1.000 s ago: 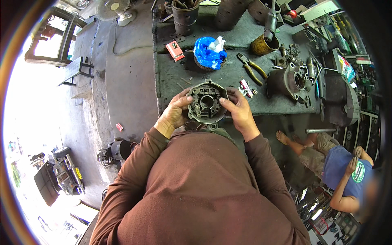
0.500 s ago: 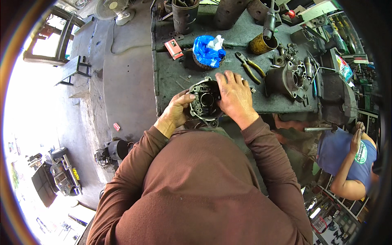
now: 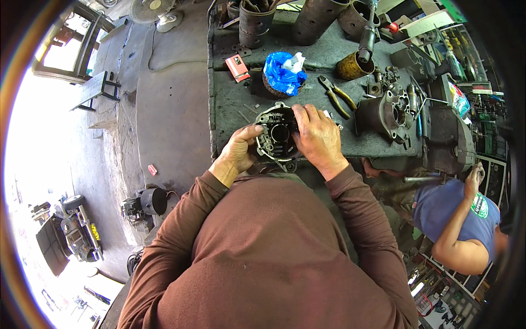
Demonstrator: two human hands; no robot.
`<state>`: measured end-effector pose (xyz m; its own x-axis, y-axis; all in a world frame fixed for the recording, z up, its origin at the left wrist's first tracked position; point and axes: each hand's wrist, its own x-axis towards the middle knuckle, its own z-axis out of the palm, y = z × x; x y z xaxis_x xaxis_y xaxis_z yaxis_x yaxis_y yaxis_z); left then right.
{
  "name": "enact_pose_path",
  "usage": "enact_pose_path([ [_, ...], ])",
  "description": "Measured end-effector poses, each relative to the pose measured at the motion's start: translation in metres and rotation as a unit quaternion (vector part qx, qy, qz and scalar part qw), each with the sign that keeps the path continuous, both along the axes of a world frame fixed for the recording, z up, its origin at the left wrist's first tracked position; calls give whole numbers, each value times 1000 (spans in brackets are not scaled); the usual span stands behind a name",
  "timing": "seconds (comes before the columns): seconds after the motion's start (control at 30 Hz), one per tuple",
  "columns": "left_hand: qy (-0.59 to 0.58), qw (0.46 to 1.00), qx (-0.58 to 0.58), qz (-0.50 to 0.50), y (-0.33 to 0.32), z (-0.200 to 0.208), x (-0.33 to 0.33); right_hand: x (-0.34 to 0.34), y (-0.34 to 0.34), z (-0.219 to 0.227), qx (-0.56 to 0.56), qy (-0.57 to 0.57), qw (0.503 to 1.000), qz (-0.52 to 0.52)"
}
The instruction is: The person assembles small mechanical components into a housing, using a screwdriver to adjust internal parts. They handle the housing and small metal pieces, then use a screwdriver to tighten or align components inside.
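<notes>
Between my hands, at the workbench's near edge, is a round metal housing (image 3: 280,133) with a light rim, a dark inside and a ring at its centre. It looks like the end cover of an alternator or starter. My left hand (image 3: 239,149) grips its left side, the thumb lying over the rim. Bent over the right side is my right hand (image 3: 319,137), its fingers at the upper right rim; the fingertips and what they touch inside are partly hidden. Yellow-handled pliers (image 3: 337,97) lie on the bench beyond my right hand.
On the dark workbench (image 3: 227,96) stand a basket with a blue plastic bag (image 3: 282,74), a red-and-white box (image 3: 237,68), a yellow can (image 3: 353,68) and a large metal casing (image 3: 383,116). A person in a blue shirt (image 3: 455,216) is at the right. A stool (image 3: 97,91) stands left.
The whole view has shifted slightly. Both hands keep their hold on the housing, and my right fingers have drawn in a little. The person at the right has moved an arm.
</notes>
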<state>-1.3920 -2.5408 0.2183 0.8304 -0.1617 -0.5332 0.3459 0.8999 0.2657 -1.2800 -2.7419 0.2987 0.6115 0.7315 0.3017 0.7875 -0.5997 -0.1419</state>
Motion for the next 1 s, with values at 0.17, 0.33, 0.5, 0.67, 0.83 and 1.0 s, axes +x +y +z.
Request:
enact_pose_path([
  [0.17, 19, 1000, 13, -4, 0, -1, 2, 1, -3, 2, -29, 56, 998, 4],
  [0.33, 20, 1000, -10, -22, 1, -3, 4, 3, -4, 0, -18, -12, 999, 23],
  [0.5, 19, 999, -15, -23, 3, -3, 5, 4, -6, -3, -17, 20, 999, 28],
  [0.67, 24, 999, -34, -28, 4, -4, 6, 8, -9, -1, -3, 24, 999, 40],
  [0.83, 30, 999, 5, -20, 2, -8, 12, 16, -14, 2, 41, 47, 996, 64],
  [1.0, 66, 998, 5, -22, 0, -6, 11, 17, -14, -5, 18, 112, 993, 45],
])
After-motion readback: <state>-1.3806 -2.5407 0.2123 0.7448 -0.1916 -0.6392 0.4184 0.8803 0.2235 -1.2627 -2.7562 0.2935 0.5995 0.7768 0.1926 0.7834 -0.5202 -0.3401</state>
